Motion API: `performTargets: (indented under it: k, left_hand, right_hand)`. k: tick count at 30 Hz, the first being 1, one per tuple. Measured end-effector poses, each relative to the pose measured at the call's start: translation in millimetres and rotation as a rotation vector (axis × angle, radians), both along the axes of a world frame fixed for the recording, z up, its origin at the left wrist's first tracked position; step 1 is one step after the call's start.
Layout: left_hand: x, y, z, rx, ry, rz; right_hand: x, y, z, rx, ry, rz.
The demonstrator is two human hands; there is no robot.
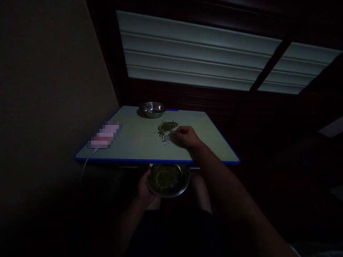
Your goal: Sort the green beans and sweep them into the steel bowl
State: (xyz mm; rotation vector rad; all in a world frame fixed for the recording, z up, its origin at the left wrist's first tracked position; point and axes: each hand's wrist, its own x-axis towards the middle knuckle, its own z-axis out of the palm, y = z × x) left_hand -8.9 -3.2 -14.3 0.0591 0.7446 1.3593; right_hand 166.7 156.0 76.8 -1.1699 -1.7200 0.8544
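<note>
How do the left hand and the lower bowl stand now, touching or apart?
Touching: the head view shows the left hand gripping the lower bowl at its left rim, with no gap between.

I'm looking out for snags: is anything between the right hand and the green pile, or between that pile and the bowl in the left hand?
Only the pale object pinched in the right hand lies between it and the green pile. Toward the bowl, held lower, the tabletop and its blue near edge intervene.
</note>
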Motion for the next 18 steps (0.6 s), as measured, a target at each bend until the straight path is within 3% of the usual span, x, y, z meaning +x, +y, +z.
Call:
performTargets:
  k: [4,13,18]
  left_hand:
    - [-0.9,0.0,-3.4,0.025,-0.02,0.017]
    - [-0.9,0.0,-1.9,-0.011,0.005,0.03]
    - [-1.7,0.0,-3.1,-0.002,0.002,0.023]
  right_hand:
    - [0.2,-1.5,0.9,-0.025,-0.004,-0.041]
    - [-0.2,-7.6,6.3,-0.13,-0.006,0.097]
    - [0.0,-5.5,5.7,-0.116,-0.013,0.047]
